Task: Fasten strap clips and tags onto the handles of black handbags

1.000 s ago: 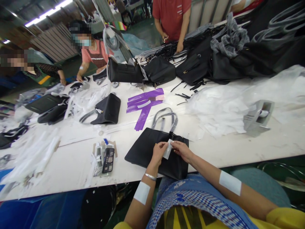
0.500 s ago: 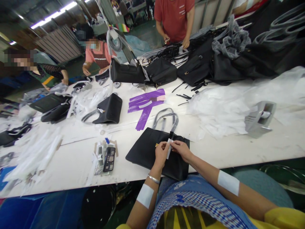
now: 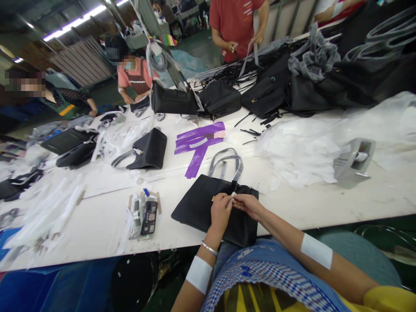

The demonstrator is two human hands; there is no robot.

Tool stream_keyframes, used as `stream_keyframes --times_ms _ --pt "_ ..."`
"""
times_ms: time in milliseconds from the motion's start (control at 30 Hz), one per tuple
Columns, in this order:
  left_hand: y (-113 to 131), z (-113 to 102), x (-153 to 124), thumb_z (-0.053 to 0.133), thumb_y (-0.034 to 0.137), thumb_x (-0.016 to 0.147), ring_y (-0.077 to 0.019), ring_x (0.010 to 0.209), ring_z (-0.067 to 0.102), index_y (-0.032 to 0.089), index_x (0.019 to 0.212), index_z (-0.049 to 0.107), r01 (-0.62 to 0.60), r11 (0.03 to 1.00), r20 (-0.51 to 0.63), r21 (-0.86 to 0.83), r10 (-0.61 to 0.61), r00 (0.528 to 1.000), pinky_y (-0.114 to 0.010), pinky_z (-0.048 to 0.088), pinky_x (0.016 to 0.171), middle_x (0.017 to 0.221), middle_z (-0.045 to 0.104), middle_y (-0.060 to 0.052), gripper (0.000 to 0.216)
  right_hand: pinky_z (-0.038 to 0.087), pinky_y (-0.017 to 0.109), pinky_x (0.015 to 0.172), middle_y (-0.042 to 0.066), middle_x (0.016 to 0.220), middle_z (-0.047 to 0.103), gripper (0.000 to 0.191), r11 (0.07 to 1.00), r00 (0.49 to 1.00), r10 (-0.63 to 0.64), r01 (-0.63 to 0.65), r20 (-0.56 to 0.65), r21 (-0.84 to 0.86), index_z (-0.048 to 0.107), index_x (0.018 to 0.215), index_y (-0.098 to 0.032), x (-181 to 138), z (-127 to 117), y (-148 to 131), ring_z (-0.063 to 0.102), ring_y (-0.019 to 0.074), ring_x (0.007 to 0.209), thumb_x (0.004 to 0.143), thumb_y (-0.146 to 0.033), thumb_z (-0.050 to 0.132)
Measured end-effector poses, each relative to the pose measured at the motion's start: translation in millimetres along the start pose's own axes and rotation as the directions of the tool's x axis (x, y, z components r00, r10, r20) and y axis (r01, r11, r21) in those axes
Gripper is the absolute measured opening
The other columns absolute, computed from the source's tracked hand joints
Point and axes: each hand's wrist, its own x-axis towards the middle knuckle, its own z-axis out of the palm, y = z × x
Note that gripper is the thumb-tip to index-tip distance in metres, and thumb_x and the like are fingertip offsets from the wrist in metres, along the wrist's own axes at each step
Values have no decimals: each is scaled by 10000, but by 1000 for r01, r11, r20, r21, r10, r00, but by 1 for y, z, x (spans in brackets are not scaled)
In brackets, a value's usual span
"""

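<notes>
1 white slip (image 3: 233, 195): pinched in the fingertips of my left hand (image 3: 222, 210) and right hand (image 3: 248, 205), held close together over 1 black bag (image 3: 196, 198). Bag: lying on the white table (image 3: 292, 206), 2 wrapped handles (image 3: 239, 166) pointing away from me.

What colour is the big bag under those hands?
The bag is black; it shows best in the head view.

1. The handbag (image 3: 198, 200) is black, its handles (image 3: 240, 164) grey.
2. The slip (image 3: 233, 195) is white.
3. The apron (image 3: 276, 252) is blue, edged with blue-and-white check.
4. The sleeve (image 3: 390, 299) is yellow.
5. The tape (image 3: 197, 159) is purple.
</notes>
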Motion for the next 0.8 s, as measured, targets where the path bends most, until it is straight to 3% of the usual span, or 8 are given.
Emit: stream_keyframes --times_ms 167,300,400,467,533,667,800 --pt "2 0 -4 548 169 858 -206 940 561 236 980 711 -15 994 48 107 10 999 -332 443 888 1016 637 -85 214 585 213 687 72 726 702 281 998 994 -50 53 97 -24 697 744 -126 -5 -5 0 669 123 680 757 -403 747" --pt "3 -5 -3 564 270 865 -211 946 591 227 920 732 88 991 24 -97 -86 996 -340 443 917 981 671 -83 182 569 197 679 48 706 694 297 983 987 -118 131 106 -128 736 755 -126 -5 -7 1 641 105 664 664 -399 811" --pt "-1 -4 -1 526 405 884 -212 921 635 194 897 724 314 867 42 -387 -324 945 -336 483 871 944 703 -86 290 549 212 662 41 724 704 315 947 978 -189 205 88 -248 759 815 -147 -3 -6 1 632 113 672 702 -441 761" --pt "-5 -1 -1 526 496 866 -210 833 664 161 919 706 471 713 143 -518 -471 870 -328 526 762 904 708 -99 385 514 212 611 31 711 705 325 886 959 -268 283 92 -367 768 847 -165 -1 -5 0 619 120 660 740 -467 711" --pt "-9 4 -1 575 546 819 -196 733 674 135 937 692 567 585 264 -580 -523 810 -310 541 667 846 705 -99 443 474 222 574 22 701 709 329 812 933 -343 353 111 -465 774 853 -181 -1 -4 0 608 133 646 762 -481 673" --pt "-12 11 -2 717 502 710 -176 679 672 118 951 689 600 475 331 -644 -534 778 -295 548 650 784 701 -80 454 449 242 594 14 740 725 310 730 901 -417 409 118 -548 779 807 -200 0 -7 -1 608 161 681 759 -482 659" --pt "-11 13 1 744 465 672 -149 626 642 108 865 698 597 493 297 -633 -558 775 -260 521 605 709 680 -65 408 433 231 556 7 695 699 304 786 934 -341 348 112 -511 769 784 -192 4 -9 1 565 131 609 745 -478 671"
